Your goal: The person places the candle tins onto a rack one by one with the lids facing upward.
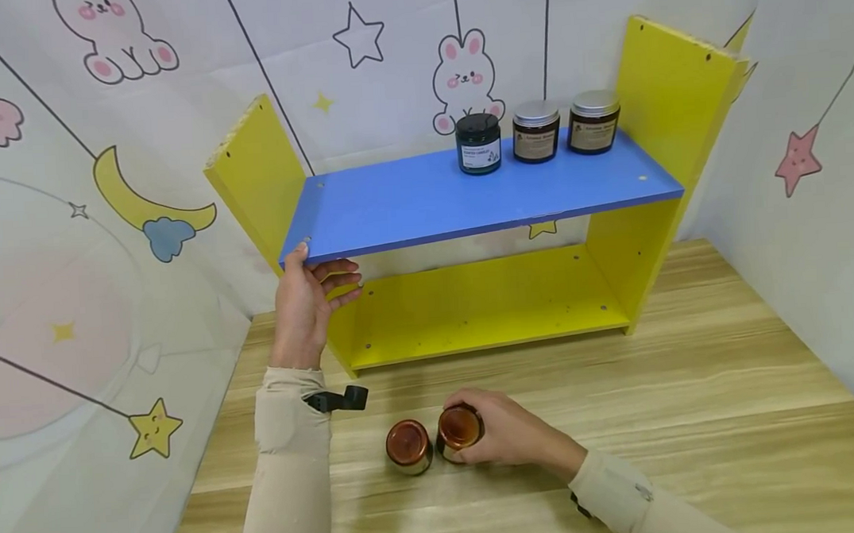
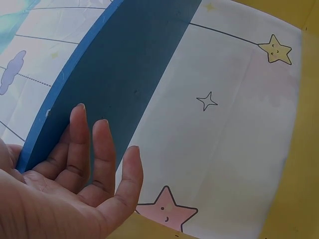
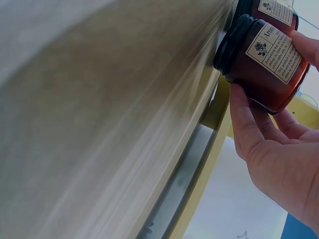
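My right hand (image 1: 509, 430) grips an amber candle jar (image 1: 459, 428), its fingers and thumb around the glass. The right wrist view shows the paper label on this jar (image 3: 274, 52) and a dark lid towards the table, so it is upside down. Just left of it, a second amber jar (image 1: 408, 444) also stands base up. My left hand (image 1: 305, 307) holds the front left corner of the blue shelf board (image 1: 403, 200), thumb on top. In the left wrist view, the left hand's other fingers (image 2: 103, 159) spread below the board's underside (image 2: 119, 74).
On the blue board's right half stand a dark green jar (image 1: 479, 145) and two silver-lidded jars, one in the middle (image 1: 536, 133) and one at right (image 1: 593, 122). Yellow side panels (image 1: 677, 96) rise above the board. A yellow bottom shelf (image 1: 486, 304) lies below, on the wooden table (image 1: 725, 381).
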The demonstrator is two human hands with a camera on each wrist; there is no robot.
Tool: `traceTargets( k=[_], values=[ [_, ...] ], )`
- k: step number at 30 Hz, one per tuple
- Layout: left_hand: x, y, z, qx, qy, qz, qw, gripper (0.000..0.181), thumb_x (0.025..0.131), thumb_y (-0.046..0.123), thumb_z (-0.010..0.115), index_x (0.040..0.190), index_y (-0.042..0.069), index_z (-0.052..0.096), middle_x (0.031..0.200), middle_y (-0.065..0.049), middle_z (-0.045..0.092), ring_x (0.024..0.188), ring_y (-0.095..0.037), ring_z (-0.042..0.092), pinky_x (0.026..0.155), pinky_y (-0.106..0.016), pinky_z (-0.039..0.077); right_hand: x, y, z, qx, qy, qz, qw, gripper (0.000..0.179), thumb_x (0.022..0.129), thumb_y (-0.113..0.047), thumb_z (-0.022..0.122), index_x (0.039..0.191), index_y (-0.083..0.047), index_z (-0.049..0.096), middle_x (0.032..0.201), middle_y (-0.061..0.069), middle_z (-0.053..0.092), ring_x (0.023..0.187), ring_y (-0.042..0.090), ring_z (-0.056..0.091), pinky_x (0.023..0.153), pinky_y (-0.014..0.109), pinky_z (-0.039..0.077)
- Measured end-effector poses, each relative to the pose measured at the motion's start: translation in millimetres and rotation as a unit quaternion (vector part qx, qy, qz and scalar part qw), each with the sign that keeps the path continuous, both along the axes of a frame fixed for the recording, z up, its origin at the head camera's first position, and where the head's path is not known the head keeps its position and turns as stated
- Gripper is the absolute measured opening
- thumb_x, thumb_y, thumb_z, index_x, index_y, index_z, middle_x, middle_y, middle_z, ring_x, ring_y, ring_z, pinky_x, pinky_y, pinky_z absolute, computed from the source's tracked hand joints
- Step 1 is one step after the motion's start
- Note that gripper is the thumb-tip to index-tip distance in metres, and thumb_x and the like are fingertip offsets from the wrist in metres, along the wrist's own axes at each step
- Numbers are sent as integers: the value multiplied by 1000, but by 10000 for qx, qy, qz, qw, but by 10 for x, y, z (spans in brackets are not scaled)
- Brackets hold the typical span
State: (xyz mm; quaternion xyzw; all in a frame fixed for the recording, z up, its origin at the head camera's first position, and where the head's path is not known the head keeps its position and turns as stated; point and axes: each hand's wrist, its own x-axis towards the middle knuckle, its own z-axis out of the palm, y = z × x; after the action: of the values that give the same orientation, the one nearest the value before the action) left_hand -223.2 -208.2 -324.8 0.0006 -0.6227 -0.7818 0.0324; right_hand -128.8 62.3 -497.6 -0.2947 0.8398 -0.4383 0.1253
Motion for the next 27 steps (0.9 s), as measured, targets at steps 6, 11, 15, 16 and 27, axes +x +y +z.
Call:
traceTargets(
  k=[6, 11, 15, 16, 27],
  values=[
    [6, 0, -2, 8, -3, 9, 10000, 49, 110, 45, 26, 137, 11, 51, 87, 0, 71, 86, -22, 66, 96, -52, 49, 12, 39, 16, -66, 6, -101, 9999, 61, 80, -27, 85, 133, -13, 59, 119, -7, 66, 100, 9, 63, 83, 28, 54],
    [10, -2, -8, 17, 19, 7, 10000, 50, 110, 45, 27, 136, 11, 52, 87, 0, 72, 86, -22, 66, 93, -49, 51, 23, 70, 41, -72, -116, -213, 9997, 62, 79, -28, 85, 133, -13, 58, 115, -6, 66, 96, 10, 63, 79, 27, 53],
    [9, -4, -12, 12, 60, -11, 10000, 51, 110, 46, 28, 137, 10, 52, 87, 0, 72, 86, -22, 65, 92, -49, 52, 18, 102, 40, -80, -147, -286, 9995, 62, 79, -30, 86, 132, -13, 58, 116, -5, 66, 99, 12, 63, 79, 27, 54],
    [8, -5, -13, 9, 69, -14, 10000, 51, 110, 46, 28, 137, 10, 52, 87, 0, 72, 86, -22, 65, 93, -49, 51, 16, 109, 42, -89, -169, -300, 9994, 63, 79, -29, 86, 132, -13, 58, 117, -4, 66, 100, 13, 63, 79, 27, 54],
    [13, 4, -7, 40, 113, -4, 9999, 49, 110, 45, 30, 134, 10, 54, 86, -1, 72, 84, -22, 66, 90, -48, 53, -3, 243, 29, -111, -640, -494, 9967, 66, 76, -39, 89, 129, -13, 58, 115, 1, 67, 104, 17, 66, 78, 28, 56]
  ],
)
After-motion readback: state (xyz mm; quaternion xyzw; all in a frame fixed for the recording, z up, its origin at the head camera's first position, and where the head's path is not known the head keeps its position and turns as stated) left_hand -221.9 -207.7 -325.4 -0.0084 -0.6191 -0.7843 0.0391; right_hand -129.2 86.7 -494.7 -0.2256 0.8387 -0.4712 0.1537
